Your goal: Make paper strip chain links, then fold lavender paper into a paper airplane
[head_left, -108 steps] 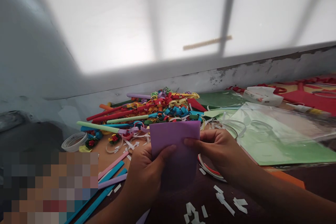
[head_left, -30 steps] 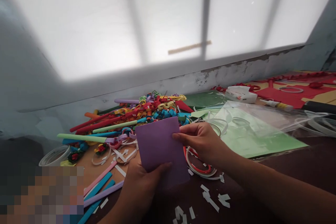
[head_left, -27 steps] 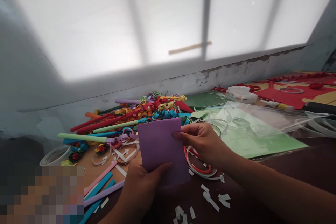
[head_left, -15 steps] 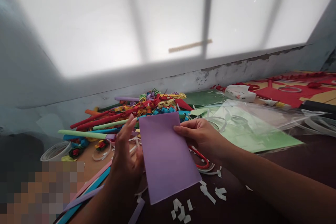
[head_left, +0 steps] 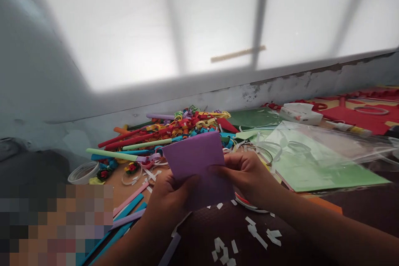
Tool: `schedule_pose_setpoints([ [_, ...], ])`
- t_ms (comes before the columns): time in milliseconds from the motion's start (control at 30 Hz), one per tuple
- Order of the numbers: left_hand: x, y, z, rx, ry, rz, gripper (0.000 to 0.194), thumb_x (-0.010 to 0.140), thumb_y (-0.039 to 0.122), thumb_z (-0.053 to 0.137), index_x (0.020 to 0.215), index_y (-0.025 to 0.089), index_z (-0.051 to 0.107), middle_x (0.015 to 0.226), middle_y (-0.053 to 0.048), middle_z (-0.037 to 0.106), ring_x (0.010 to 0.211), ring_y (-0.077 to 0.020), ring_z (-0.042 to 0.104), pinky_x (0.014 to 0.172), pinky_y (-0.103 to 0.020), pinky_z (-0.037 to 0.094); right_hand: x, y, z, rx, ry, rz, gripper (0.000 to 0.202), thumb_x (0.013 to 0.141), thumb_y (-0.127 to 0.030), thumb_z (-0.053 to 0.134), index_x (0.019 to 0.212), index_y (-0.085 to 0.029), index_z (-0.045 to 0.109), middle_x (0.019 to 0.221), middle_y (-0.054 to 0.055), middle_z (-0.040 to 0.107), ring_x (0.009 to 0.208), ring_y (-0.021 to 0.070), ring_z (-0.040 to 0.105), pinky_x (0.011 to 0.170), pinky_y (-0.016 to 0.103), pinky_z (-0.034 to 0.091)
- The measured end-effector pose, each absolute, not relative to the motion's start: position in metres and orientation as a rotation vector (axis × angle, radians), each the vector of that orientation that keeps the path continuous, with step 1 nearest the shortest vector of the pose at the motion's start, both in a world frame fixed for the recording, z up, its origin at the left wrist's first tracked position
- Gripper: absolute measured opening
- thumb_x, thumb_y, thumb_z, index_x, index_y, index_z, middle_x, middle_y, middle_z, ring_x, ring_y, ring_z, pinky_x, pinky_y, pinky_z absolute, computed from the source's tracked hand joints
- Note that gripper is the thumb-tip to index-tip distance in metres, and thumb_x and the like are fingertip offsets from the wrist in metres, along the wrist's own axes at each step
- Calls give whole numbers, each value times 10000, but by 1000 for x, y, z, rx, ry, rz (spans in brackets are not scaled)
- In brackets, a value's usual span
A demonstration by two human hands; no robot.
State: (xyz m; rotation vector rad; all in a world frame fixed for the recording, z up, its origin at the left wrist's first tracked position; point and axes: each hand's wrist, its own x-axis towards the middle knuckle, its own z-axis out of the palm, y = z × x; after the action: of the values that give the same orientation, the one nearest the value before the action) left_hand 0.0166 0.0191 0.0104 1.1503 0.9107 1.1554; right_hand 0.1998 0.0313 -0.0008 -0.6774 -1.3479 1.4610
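Note:
A sheet of purple paper [head_left: 196, 158] is held up at the centre, over the dark tabletop, its lower part in shadow. My left hand [head_left: 173, 195] grips its lower left side, thumb on the near face. On the right edge, my right hand [head_left: 245, 174] pinches the sheet between thumb and curled fingers. White paper scraps [head_left: 224, 251] lie on the table below. Just behind the sheet is a heap of colourful paper chains [head_left: 187, 122] and rolled paper sticks. Something with a red rim shows partly beneath my right hand.
Green sheets [head_left: 330, 174] under clear plastic lie at the right. Behind them are a white tissue pack [head_left: 301, 113] and red paper [head_left: 352, 112]. A tape roll [head_left: 83, 172] and blue strips [head_left: 124, 216] are at the left. A wall stands behind.
My left hand has gone from open beside the sheet to gripping it. The purple sheet now tilts and looks shorter. The view has shifted slightly left.

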Motion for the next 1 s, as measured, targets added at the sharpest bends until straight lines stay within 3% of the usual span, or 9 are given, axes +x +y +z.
schedule_pose_setpoints([
  [167,20,20,-1,1133,799,1142,259,665,307,864,835,133,776,737,-68,753,674,-231,698,700,-377,575,196,35,-7,-674,-1241,1473,357,717,-477,856,951,-210,828,762,39,762,613,167,641,621,315,509],
  [267,20,21,-2,1199,853,1169,301,662,300,863,901,137,781,805,-76,771,740,-252,712,739,-389,583,197,34,0,-704,-1215,1429,342,700,-475,865,900,-200,831,712,37,746,601,164,630,612,314,506],
  [500,21,16,9,1369,1015,1172,319,654,307,866,941,185,801,859,-57,798,863,-295,734,766,-366,595,203,32,25,-762,-965,1285,350,497,-404,960,705,-179,790,642,27,719,625,170,654,631,309,528],
  [633,22,16,8,1440,999,1102,189,673,331,844,789,184,813,940,-74,801,811,-282,736,739,-343,593,205,33,25,-761,-910,1258,343,578,-437,927,730,-168,777,690,35,735,625,157,662,637,302,527],
  [767,21,16,7,1500,1040,1114,362,667,365,848,990,210,802,996,-83,799,919,-314,732,787,-359,588,208,36,22,-753,-911,1235,354,605,-437,919,760,-155,771,695,42,741,645,165,675,648,302,530],
  [867,19,18,8,1669,1048,1072,339,717,438,782,972,217,807,1009,-83,795,928,-327,724,765,-352,580,216,41,25,-675,-898,1153,311,653,-431,900,780,-178,772,735,39,761,689,178,709,716,328,566],
  [933,16,23,11,1783,1071,1093,283,741,457,746,878,219,812,929,-69,795,868,-294,717,725,-311,564,220,41,29,-629,-937,990,241,724,-415,862,791,-203,771,772,32,772,749,187,729,784,348,577],
  [1000,10,30,12,1751,1138,1177,221,755,423,743,730,206,774,724,-37,753,683,-215,676,628,-257,527,216,31,29,-609,-1115,855,200,805,-421,799,842,-225,777,851,43,780,840,208,736,833,365,572],
])
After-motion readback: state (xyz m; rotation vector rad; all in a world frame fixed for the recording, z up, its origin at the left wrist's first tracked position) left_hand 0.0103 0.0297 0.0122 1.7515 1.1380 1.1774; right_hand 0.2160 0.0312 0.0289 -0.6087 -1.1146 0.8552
